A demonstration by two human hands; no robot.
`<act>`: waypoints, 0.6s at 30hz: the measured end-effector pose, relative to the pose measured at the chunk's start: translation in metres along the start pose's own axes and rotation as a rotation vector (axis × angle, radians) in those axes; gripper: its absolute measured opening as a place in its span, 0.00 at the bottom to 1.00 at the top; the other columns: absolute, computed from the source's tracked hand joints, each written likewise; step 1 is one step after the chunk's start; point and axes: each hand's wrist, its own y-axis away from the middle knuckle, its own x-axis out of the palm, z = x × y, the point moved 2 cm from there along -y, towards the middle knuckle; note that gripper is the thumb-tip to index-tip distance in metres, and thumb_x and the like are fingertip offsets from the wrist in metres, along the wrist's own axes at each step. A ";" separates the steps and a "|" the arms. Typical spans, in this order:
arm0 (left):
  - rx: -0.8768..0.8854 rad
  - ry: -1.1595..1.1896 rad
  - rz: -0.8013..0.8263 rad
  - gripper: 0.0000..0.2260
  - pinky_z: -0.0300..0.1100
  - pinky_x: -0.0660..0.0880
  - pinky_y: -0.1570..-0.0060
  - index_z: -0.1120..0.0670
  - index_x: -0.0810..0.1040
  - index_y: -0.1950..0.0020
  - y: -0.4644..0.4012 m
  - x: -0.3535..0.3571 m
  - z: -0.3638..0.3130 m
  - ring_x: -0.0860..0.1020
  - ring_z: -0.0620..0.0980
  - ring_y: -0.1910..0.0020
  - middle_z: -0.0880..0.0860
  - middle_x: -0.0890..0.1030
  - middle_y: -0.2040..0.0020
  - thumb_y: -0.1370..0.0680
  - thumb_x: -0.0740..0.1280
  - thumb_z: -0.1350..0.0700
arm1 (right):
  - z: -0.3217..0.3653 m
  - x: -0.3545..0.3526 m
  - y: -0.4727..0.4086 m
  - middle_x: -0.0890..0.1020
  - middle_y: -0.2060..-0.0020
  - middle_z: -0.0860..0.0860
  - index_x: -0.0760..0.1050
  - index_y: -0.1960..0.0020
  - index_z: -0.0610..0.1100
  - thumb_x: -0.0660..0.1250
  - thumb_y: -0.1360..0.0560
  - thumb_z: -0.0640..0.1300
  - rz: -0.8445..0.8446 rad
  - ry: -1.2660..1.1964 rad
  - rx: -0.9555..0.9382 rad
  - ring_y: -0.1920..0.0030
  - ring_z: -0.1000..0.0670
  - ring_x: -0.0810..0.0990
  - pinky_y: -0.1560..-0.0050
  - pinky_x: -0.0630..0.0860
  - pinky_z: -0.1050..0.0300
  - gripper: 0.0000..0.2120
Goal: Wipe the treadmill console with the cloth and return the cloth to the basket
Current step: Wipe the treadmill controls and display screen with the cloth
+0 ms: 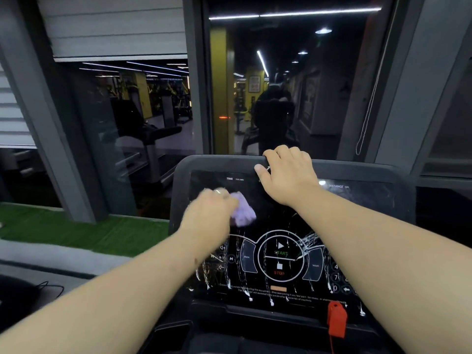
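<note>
Cloth, purple and bunched, presses on the console screen in the blurred left hand, seemingly gripped; the right hand curls over the console's top edge.

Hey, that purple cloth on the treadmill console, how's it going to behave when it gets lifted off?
The purple cloth looks soft and floppy: it sits bunched under the left hand, so it would probably droop. It seems light for its size. The console shows wet streaks, so the cloth may be damp and cling slightly.

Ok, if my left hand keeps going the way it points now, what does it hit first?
Probably the right hand, gripping the console top; the left hand and cloth point up-right across the screen. Motion blur leaves this uncertain.
</note>
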 end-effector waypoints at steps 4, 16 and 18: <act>-0.175 -0.040 -0.102 0.13 0.55 0.76 0.57 0.53 0.81 0.47 -0.012 -0.005 0.033 0.76 0.60 0.56 0.56 0.78 0.51 0.30 0.69 0.63 | 0.000 -0.002 0.000 0.77 0.43 0.49 0.74 0.35 0.49 0.50 0.19 0.62 0.016 -0.010 -0.001 0.44 0.43 0.73 0.38 0.68 0.45 0.25; -0.057 -0.046 0.019 0.16 0.53 0.79 0.57 0.51 0.83 0.46 0.026 0.007 0.027 0.76 0.57 0.54 0.53 0.78 0.47 0.30 0.67 0.65 | 0.001 -0.007 0.000 0.77 0.42 0.49 0.73 0.34 0.49 0.50 0.19 0.63 0.043 -0.008 0.002 0.43 0.43 0.73 0.37 0.69 0.44 0.25; 0.024 -0.033 0.109 0.15 0.50 0.79 0.55 0.47 0.82 0.43 0.032 0.009 0.024 0.76 0.55 0.48 0.49 0.77 0.44 0.26 0.67 0.62 | 0.002 -0.006 0.000 0.77 0.42 0.49 0.74 0.34 0.49 0.50 0.20 0.63 0.044 0.003 0.006 0.44 0.43 0.74 0.38 0.69 0.44 0.26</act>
